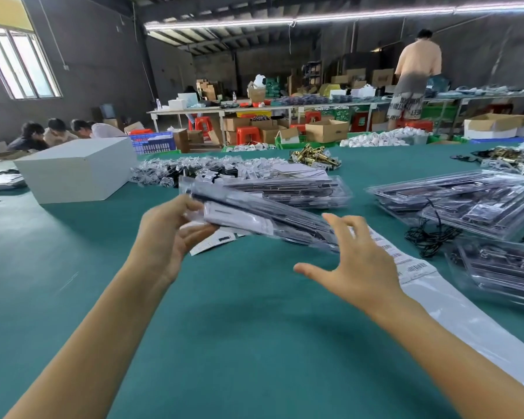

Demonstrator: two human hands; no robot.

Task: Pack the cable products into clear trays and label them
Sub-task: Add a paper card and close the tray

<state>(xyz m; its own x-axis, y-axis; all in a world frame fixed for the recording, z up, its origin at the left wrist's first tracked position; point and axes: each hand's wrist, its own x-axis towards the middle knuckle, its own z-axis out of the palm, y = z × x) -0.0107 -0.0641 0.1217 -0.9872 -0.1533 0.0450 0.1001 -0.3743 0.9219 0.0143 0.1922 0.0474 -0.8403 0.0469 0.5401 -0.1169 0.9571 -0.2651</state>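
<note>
Work looks part done, with a good deal left. The left hand [167,234] grips one clear tray [263,216] by its left end, thumb below and fingers on the far side, and holds it up above the green counter [239,328]. The tray is tilted, blurred, and has dark cable parts and a white card inside. The right hand [354,267] is close to the tray's right end with its fingers spread wide and straight. It holds nothing, and whether its fingertips touch the tray cannot be told.

A long strip of labels [406,264] lies on the counter under and to the right of the right hand. It runs toward the near right edge. Barcodes show on the far part, and the near part looks bare, so it seems many labels are used up already. No label can be made out on the held tray, so that step may still be left for it.

Just behind the held tray sits a stack of filled trays [303,189]. More filled trays [454,201] lie in a pile on the right, and another pile [502,267] sits nearer on the right. These look packed. A loose black cable [430,237] lies between the two right piles, not in any tray.

Farther back, a heap of small bagged parts [194,169] is spread across the counter, so lots of things are still waiting to be packed. A white box [76,170] stands at the far left.
</note>
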